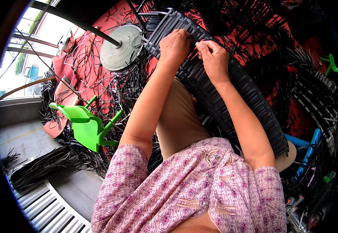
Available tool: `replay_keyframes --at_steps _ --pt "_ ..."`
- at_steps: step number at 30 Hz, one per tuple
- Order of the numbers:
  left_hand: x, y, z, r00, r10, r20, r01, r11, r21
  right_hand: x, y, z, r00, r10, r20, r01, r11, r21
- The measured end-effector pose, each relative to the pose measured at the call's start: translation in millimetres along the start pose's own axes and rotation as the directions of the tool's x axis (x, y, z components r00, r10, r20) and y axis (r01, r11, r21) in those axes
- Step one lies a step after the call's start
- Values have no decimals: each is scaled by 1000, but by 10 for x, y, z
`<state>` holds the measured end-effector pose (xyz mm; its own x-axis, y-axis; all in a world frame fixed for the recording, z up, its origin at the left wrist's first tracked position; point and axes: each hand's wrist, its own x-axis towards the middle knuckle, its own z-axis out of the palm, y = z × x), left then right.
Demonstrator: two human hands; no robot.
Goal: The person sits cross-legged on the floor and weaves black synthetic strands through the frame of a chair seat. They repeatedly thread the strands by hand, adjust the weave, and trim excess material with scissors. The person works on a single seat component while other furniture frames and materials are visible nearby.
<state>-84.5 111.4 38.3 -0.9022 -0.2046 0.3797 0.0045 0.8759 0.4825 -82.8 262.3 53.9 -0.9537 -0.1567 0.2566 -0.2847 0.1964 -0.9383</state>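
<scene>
A long dark grey woven plastic wicker panel [231, 93] slants across my lap, from the upper middle down to the right. Over its upper part, my left hand [175, 46] is closed, with its fingers curled down at the weave. Close beside it on the right, my right hand [214, 61] is raised in a pinch, fingertips turned toward the left hand. Whatever lies in either set of fingers is too thin or hidden to make out. Loose strip ends [153, 17] stick out from the panel's top left corner.
Loose black strips lie over the red floor covering [110, 83]. A round grey base with a pole [116, 58] stands at upper left. There is a bright green plastic chair [87, 126] on the left, a white slatted piece [50, 204] lower left, and a blue frame [310, 151] at right.
</scene>
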Motion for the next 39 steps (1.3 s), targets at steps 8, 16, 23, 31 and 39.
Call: replay_keyframes --at_steps 8,16,23,31,39 --pt "-8 10 20 999 28 25 -29 999 42 166 53 23 999 33 36 -23 971 -238" --pt "3 -58 77 1000 27 14 -26 998 -58 315 92 76 990 96 102 -45 908 -417" --pt "37 -124 14 996 -39 79 62 947 -315 338 -29 97 983 77 166 43 781 -623" --pt "88 -209 33 972 -151 180 222 848 -482 310 -162 174 982 96 165 63 652 -756" --pt "72 -195 14 990 -141 -4 116 830 -545 221 -309 223 983 50 179 99 677 -729"
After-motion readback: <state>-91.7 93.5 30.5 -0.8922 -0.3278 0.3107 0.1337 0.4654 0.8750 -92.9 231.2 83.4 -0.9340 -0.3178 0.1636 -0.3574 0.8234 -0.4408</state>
